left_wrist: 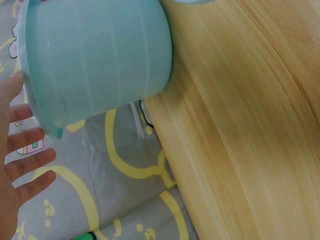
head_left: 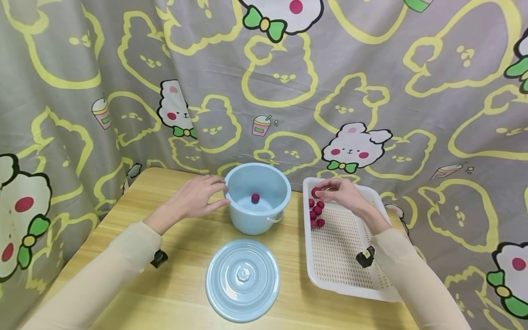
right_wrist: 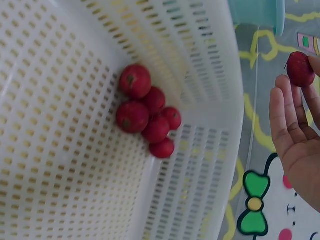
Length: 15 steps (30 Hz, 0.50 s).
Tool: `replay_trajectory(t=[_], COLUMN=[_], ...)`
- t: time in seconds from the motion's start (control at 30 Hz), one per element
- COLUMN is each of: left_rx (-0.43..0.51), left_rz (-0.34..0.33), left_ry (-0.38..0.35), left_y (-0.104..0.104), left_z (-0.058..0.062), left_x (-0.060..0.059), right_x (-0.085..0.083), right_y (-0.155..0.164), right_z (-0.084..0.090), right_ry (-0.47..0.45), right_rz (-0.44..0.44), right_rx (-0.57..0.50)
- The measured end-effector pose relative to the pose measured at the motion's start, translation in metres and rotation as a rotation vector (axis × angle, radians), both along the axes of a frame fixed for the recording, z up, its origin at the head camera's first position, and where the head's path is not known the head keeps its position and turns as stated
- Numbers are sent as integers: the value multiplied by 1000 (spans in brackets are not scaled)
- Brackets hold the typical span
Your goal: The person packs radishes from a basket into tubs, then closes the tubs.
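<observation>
A round light-blue lid (head_left: 242,279) is laid flat, knob up, near the front edge of the wooden table (head_left: 181,284). A grey bunny-print curtain (head_left: 371,82) is hung behind the table's far edge.

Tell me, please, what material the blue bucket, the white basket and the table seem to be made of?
Bucket: probably smooth plastic, with a soft sheen and moulded rim. Basket: likely rigid white plastic, perforated with even slots. Table: wood or a wood-look laminate, pale grain lines, slightly glossy.
</observation>
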<state>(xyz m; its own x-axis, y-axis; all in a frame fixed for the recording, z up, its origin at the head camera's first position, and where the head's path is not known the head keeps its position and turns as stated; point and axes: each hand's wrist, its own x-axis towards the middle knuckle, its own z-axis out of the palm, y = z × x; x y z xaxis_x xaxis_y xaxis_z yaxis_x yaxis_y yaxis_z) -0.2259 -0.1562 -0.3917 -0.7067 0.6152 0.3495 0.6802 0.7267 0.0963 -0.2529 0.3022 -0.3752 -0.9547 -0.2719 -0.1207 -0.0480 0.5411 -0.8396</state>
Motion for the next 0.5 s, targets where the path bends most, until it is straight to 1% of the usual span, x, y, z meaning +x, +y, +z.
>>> replay_trajectory(t=[0.23, 0.37, 0.5], left_rx=[0, 5, 8], left_rz=[8, 8, 7], left_ry=[-11, -19, -20], left_y=[0, 0, 0], left_z=[0, 0, 1], left_x=[0, 1, 1], right_x=[4, 5, 6], right_y=[-23, -37, -49], right_z=[6, 11, 17], right_ry=[-2, 12, 35], right_rz=[34, 48, 54], right_rx=[-46, -78, -79])
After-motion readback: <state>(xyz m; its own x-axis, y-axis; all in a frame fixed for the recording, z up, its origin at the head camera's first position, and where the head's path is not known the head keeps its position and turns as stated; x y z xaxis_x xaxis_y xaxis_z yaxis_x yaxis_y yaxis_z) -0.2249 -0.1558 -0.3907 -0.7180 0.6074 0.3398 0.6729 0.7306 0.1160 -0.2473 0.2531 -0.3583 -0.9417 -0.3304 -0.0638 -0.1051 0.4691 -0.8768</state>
